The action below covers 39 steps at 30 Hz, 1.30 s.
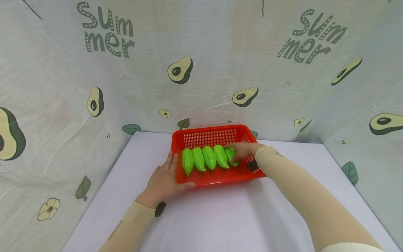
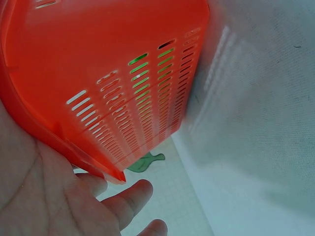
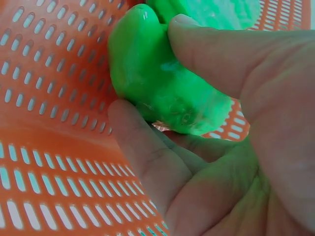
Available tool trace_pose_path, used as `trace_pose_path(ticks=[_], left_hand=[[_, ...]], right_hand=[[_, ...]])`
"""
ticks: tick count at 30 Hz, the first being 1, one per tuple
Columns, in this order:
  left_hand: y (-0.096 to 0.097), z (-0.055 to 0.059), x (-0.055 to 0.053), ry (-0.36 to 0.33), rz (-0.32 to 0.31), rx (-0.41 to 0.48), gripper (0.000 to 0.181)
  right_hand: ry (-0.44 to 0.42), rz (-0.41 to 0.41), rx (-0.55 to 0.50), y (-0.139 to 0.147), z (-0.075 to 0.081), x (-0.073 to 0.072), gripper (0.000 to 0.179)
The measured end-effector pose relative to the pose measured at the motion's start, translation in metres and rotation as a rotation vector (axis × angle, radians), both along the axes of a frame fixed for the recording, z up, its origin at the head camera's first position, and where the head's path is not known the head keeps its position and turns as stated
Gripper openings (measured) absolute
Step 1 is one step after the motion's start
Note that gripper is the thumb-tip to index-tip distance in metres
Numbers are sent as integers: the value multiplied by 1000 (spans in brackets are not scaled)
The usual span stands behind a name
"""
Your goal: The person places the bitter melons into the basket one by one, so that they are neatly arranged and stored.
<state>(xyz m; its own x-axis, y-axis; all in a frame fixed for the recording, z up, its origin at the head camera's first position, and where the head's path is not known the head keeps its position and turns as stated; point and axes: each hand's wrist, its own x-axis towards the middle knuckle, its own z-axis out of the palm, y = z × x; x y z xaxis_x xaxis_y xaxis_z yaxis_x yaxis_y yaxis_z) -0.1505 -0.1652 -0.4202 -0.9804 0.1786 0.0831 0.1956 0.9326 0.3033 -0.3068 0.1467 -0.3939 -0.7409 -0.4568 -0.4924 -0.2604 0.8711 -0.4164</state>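
Note:
Bright green, shiny bitter melons [image 1: 209,158], ridged and tapered, lie side by side in a red plastic basket [image 1: 217,182]. At the row's right end, my right hand [image 1: 244,151] holds the last bitter melon [image 1: 231,154] between thumb and fingers. The right wrist view shows this held bitter melon [image 3: 157,73] close up, with the thumb on one side and fingers on the other; another bitter melon [image 3: 216,12] lies behind it. My left hand [image 1: 163,182] rests against the basket's left end, fingers extended and palm at the rim [image 2: 54,142].
The basket has slotted walls and stands on a white tabletop [image 1: 207,217] near its back edge. Cloth [image 1: 207,42] printed with avocados, leaves and "summer" lettering hangs behind and at both sides. A black wrist device [image 1: 160,209] sits at the left wrist.

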Motion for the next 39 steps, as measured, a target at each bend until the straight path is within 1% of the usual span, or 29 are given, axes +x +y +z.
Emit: trace_pose_path(ticks=[5, 12, 15, 19, 22, 24, 27, 29, 31, 34, 36, 39], left_hand=[[1, -1, -1, -2, 0, -5, 119], [1, -4, -3, -1, -2, -15, 123], [1, -4, -4, -1, -3, -15, 124], [1, -3, -4, -4, -6, -23, 122], [1, -1, -4, -4, -12, -28, 121], [1, 1, -4, -8, -14, -29, 121], [1, 2, -4, -17, -21, -33, 119], [0, 3, -4, -23, -25, -38, 119], [0, 4, -4, -25, -28, -49, 120], [-2, 8, -3, -15, -32, -71, 121], [-4, 10, -3, -8, -34, -82, 121], [-7, 14, -3, -3, -40, -75, 118]], right_hand=[[15, -1, -12, 0, -1, 0, 74], [35, -5, -1, 2, -4, -2, 75], [29, -4, -5, 2, -4, -2, 74], [32, -10, -1, 4, 3, -1, 77], [67, -8, 6, 7, 13, 1, 80], [100, 4, -11, 10, 23, 4, 81], [159, 33, -71, 18, 42, 15, 81], [212, 59, -111, 27, 53, 25, 81], [263, 66, -142, 39, 64, 36, 81], [324, 55, -174, 60, 78, 52, 82], [349, 31, -180, 76, 86, 64, 83], [405, -9, -158, 101, 93, 82, 83]])
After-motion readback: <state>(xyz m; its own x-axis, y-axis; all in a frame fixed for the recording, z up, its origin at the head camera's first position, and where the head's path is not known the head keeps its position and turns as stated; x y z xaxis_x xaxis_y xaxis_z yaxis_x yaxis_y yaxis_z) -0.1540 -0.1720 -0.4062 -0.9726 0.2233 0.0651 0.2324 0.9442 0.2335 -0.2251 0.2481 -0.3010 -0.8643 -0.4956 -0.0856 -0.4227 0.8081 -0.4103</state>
